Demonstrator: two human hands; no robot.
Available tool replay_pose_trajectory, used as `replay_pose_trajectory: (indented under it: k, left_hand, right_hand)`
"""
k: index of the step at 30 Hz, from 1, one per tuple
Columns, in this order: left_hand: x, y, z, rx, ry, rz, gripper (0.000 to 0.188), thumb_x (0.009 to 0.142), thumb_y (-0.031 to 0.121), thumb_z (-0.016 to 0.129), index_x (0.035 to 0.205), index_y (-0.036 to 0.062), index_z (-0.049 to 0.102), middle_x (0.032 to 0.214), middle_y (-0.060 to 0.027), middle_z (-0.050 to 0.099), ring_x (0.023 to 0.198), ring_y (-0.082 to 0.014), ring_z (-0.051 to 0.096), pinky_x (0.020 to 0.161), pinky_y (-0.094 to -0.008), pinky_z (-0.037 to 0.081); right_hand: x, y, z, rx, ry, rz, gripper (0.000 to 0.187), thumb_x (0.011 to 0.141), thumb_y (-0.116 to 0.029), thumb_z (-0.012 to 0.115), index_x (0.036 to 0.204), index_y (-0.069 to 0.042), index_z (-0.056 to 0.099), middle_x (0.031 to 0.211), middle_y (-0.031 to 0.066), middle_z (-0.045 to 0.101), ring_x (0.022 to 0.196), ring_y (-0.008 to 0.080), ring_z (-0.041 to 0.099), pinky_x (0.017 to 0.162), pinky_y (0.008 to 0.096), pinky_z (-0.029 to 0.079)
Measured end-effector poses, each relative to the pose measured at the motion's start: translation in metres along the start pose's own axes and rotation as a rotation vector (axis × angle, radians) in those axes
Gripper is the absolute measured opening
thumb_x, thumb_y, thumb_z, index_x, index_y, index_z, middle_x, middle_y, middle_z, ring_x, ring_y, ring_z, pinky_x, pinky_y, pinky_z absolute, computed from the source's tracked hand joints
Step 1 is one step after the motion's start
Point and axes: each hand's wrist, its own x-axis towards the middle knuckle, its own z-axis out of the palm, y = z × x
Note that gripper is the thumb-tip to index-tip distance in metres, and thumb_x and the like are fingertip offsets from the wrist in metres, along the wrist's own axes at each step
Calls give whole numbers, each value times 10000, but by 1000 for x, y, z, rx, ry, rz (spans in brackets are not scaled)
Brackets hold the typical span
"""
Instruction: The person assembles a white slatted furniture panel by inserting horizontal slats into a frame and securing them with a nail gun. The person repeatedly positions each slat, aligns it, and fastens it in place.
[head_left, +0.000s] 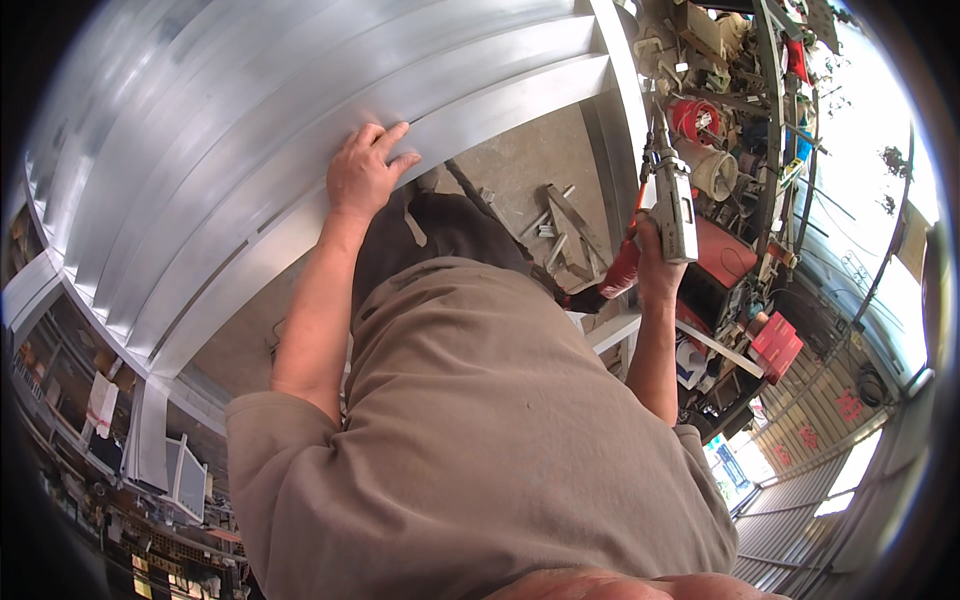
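Silvery metal sheeting, ribbed in long overlapping bands, fills the upper left of the view, and the left hand lies flat on one of its lower bands with the fingers spread, its grip wide and holding nothing. The right hand is well apart at the sheeting's right edge, its grip closed round a grey tool with a red handle, tip pointing up at the frame. Beyond are concrete floor with metal scraps, a red box and a cluttered rack.
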Motion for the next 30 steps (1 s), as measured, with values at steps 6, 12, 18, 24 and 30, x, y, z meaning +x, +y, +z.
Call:
replay_pose_trajectory:
  k: [6, 12, 18, 24, 30]
  left_hand:
    - [-3, 0, 1, 15, 4, 2, 486, 837, 494, 796, 1264, 267, 746, 1096, 39, 636, 993, -215, 664, 791, -389, 567]
    - [-5, 0, 2, -5, 36, 3, 466, 853, 490, 782, 1259, 265, 744, 1166, 50, 635, 1007, -219, 660, 784, -397, 567]
    - [-4, 1, 0, -3, 36, -2, 444, 861, 471, 775, 1242, 246, 746, 1147, 51, 648, 1012, -214, 656, 787, -396, 564]
    - [-5, 3, -6, -42, 64, 3, 415, 861, 441, 775, 1223, 238, 753, 1124, 47, 656, 1004, -209, 655, 785, -390, 564]
    - [-3, 4, -8, -55, 99, 15, 399, 854, 430, 780, 1205, 241, 763, 1089, 47, 667, 974, -210, 658, 782, -386, 566]
  right_hand:
    - [13, -26, -6, -67, -77, -46, 225, 961, -55, 715, 1181, -23, 677, 918, 25, 706, 752, 97, 654, 678, 270, 546]
    - [49, -86, -16, -280, -184, -141, 231, 947, -90, 736, 1164, -32, 681, 905, 0, 686, 738, 62, 619, 621, 245, 511]
    - [111, -154, -4, -702, -306, -207, 270, 944, -163, 760, 1140, 1, 673, 827, 22, 686, 707, 98, 633, 623, 282, 525]
    - [171, -195, 29, -995, -475, 53, 359, 899, -240, 725, 1192, -36, 690, 899, 66, 740, 753, 155, 689, 711, 329, 557]
    - [208, -199, 57, -1196, -554, 71, 437, 889, -287, 712, 1247, -39, 677, 933, 86, 746, 789, 174, 686, 718, 351, 547]
